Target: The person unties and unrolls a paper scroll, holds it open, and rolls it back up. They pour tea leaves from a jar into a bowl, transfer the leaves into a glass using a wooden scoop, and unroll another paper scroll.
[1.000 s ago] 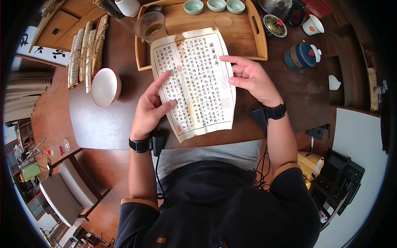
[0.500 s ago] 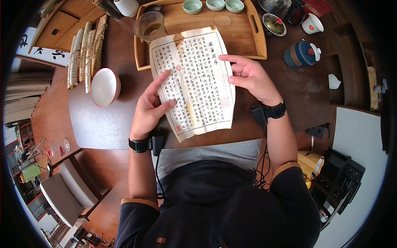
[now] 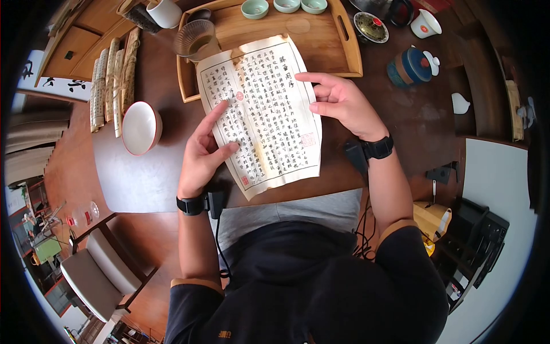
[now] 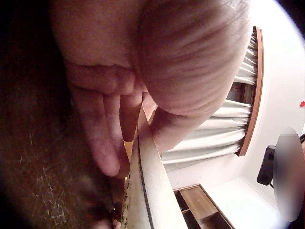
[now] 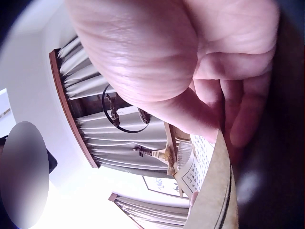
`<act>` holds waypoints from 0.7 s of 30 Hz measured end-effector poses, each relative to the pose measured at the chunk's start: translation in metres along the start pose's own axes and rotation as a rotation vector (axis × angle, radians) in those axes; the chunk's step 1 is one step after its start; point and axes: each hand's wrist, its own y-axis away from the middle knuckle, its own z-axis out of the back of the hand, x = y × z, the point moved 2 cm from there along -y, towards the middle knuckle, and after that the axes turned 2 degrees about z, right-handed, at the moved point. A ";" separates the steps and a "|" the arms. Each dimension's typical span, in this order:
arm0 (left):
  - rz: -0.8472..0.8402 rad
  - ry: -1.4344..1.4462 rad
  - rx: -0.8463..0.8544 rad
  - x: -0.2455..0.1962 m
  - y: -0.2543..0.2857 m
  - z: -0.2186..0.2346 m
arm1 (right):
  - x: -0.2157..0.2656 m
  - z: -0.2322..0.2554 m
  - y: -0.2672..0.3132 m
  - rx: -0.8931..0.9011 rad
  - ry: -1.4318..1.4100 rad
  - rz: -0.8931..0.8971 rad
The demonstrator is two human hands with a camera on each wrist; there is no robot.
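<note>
A cream sheet with columns of black characters, red seals and browned, uneven edges is held above the table in the head view. The left hand pinches its left edge, thumb and index finger on the written face. At the right edge the right hand pinches it the same way. In the left wrist view the sheet passes between the left thumb and the fingers behind it. The right wrist view shows the sheet's edge between the right thumb and fingers.
Behind the sheet lies a wooden tray with small green cups and a ribbed glass. A white bowl and rolled scrolls are at the left. A blue jar and a lidded bowl stand at the right.
In the head view the table and its objects have shifted slightly and turned a little. Both hands keep their grip on the sheet, which appears slightly farther left.
</note>
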 end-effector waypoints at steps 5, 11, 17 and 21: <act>0.019 -0.009 0.006 0.001 0.000 0.001 | -0.001 0.002 0.000 0.023 -0.012 0.019; 0.022 0.003 0.009 0.001 0.000 0.001 | 0.001 0.000 0.001 0.018 -0.013 0.018; 0.029 0.017 0.016 0.002 0.000 0.001 | 0.001 0.003 0.001 0.010 0.010 0.024; 0.019 0.017 0.016 0.002 0.000 0.001 | 0.001 0.003 0.000 0.005 0.009 0.020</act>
